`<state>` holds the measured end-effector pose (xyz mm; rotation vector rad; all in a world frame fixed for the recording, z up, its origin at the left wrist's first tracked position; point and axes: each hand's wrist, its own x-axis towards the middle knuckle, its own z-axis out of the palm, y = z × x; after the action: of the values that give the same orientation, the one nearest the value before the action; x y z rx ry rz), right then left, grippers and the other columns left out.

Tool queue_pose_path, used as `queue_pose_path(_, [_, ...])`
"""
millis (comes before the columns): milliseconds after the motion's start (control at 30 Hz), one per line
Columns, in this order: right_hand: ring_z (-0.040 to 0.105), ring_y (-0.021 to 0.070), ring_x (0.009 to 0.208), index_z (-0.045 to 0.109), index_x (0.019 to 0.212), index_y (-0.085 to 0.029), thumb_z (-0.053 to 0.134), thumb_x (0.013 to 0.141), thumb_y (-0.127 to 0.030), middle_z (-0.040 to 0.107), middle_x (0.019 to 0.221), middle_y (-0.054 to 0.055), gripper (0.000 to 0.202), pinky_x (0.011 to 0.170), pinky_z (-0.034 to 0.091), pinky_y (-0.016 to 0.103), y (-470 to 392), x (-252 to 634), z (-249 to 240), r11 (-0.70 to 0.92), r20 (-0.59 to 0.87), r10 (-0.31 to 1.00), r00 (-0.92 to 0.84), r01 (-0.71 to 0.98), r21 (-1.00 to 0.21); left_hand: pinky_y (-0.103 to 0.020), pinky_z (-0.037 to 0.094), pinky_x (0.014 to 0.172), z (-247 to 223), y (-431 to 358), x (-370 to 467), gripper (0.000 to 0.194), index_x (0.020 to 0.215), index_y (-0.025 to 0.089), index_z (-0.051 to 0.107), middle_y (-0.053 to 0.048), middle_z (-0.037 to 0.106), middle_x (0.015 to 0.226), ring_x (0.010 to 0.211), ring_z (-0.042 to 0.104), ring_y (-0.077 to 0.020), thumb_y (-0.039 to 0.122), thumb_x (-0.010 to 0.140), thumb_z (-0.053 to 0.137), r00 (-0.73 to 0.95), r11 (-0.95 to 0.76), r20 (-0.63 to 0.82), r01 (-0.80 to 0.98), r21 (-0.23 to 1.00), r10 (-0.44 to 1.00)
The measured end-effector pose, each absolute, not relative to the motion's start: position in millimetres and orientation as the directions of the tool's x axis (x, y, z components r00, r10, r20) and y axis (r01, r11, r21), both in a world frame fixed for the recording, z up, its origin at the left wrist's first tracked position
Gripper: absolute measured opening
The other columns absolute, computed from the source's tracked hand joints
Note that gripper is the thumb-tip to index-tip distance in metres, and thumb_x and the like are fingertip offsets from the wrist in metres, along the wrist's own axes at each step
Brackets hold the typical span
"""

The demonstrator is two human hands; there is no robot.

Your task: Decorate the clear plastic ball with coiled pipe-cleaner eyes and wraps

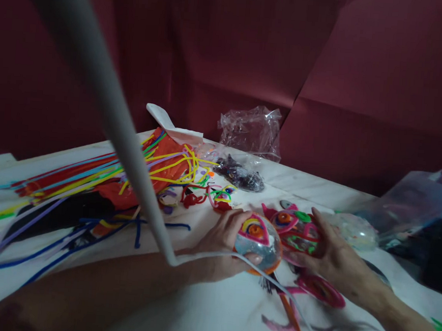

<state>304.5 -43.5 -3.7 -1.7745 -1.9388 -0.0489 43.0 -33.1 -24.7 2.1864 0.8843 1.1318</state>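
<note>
My left hand (224, 247) is wrapped round a clear ball (264, 248) with an orange rim and an eye shape in pink, yellow and orange on it. Just to the right, my right hand (330, 258) has its fingers curved round the side of a second decorated piece (296, 230), pink and red with an orange centre and a green oval. Below the hands lie a pink looped shape (322, 289) and an orange stick (295, 316). A thin white cord (214, 253) passes in front of my left hand.
Colourful pipe cleaners (90, 170) are heaped at the left over red and black material. A clear plastic bag (250, 132) and a dark wrapped bundle (239, 174) lie at the back. A blurred grey pole (114, 111) crosses the view. Another clear piece (355, 231) sits at the right.
</note>
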Motion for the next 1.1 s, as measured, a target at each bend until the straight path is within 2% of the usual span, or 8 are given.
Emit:
queue_pose_path(100, [0.046,0.0417,0.117,0.023,0.145,-0.007,0.055,0.066,-0.075,0.045,0.129,0.023,0.108,0.091,0.044,0.05,-46.2,300.8,-8.3,0.129,0.38,0.925,0.023,0.92,-0.37,-0.043,0.035,0.106,-25.5,-33.1,43.4,0.074,0.133,0.016,0.034,-0.015,0.04,0.134,0.127,0.039,-0.0282,0.036,0.071,0.068,0.438,-0.657,0.512,0.302,0.691,0.739])
queue_pose_path(167, [0.043,0.042,0.12,0.022,0.144,-0.006,0.054,0.065,-0.076,0.04,0.132,0.025,0.111,0.094,0.041,0.051,-47.2,297.2,-9.8,0.124,0.436,0.897,0.071,0.907,-0.402,-0.043,0.035,0.106,-26.3,-33.2,43.4,0.073,0.134,0.017,0.033,-0.015,0.04,0.135,0.128,0.038,-0.0282,0.038,0.073,0.067,0.441,-0.659,0.514,0.294,0.692,0.736])
queue_pose_path(333, [0.049,0.0392,0.114,0.023,0.143,-0.008,0.047,0.071,-0.076,0.044,0.125,0.022,0.102,0.092,0.043,0.05,-47.0,288.9,-17.2,0.225,0.538,0.843,0.008,0.903,-0.367,-0.045,0.036,0.104,-27.8,-32.5,42.8,0.074,0.134,0.017,0.033,-0.016,0.039,0.136,0.127,0.039,-0.0295,0.039,0.072,0.068,0.434,-0.657,0.517,0.285,0.698,0.738])
queue_pose_path(567, [0.048,0.0391,0.117,0.02,0.145,-0.012,0.048,0.076,-0.07,0.042,0.132,0.022,0.094,0.089,0.047,0.048,-50.6,295.7,-25.3,0.196,0.471,0.882,-0.026,0.929,-0.315,-0.046,0.036,0.104,-25.5,-33.2,43.0,0.073,0.134,0.018,0.034,-0.015,0.042,0.135,0.127,0.039,-0.0298,0.035,0.071,0.068,0.437,-0.676,0.534,0.292,0.676,0.724])
queue_pose_path(700, [0.051,0.0396,0.114,0.02,0.144,-0.008,0.05,0.07,-0.076,0.043,0.134,0.025,0.105,0.088,0.047,0.048,-47.9,301.5,-22.9,0.163,0.418,0.908,0.011,0.911,-0.378,-0.046,0.034,0.106,-26.9,-32.6,42.8,0.074,0.134,0.018,0.033,-0.016,0.04,0.137,0.129,0.038,-0.0303,0.036,0.072,0.068,0.44,-0.677,0.535,0.282,0.68,0.721])
queue_pose_path(867, [0.054,0.0378,0.111,0.02,0.144,-0.009,0.056,0.069,-0.073,0.045,0.132,0.024,0.105,0.087,0.048,0.046,-42.1,299.3,-20.5,0.162,0.403,0.914,0.042,0.874,-0.459,-0.045,0.034,0.106,-29.6,-31.3,43.0,0.073,0.134,0.017,0.033,-0.016,0.04,0.136,0.128,0.038,-0.0294,0.037,0.073,0.067,0.437,-0.688,0.549,0.282,0.669,0.713])
queue_pose_path(1100, [0.056,0.0358,0.108,0.013,0.147,-0.011,0.052,0.073,-0.071,0.045,0.133,0.021,0.104,0.081,0.051,0.041,-41.1,297.1,-12.5,0.168,0.363,0.932,-0.009,0.897,-0.408,-0.043,0.033,0.107,-26.6,-33.0,43.3,0.074,0.134,0.019,0.033,-0.014,0.039,0.137,0.13,0.036,-0.0289,0.036,0.072,0.068,0.446,-0.684,0.541,0.277,0.675,0.713])
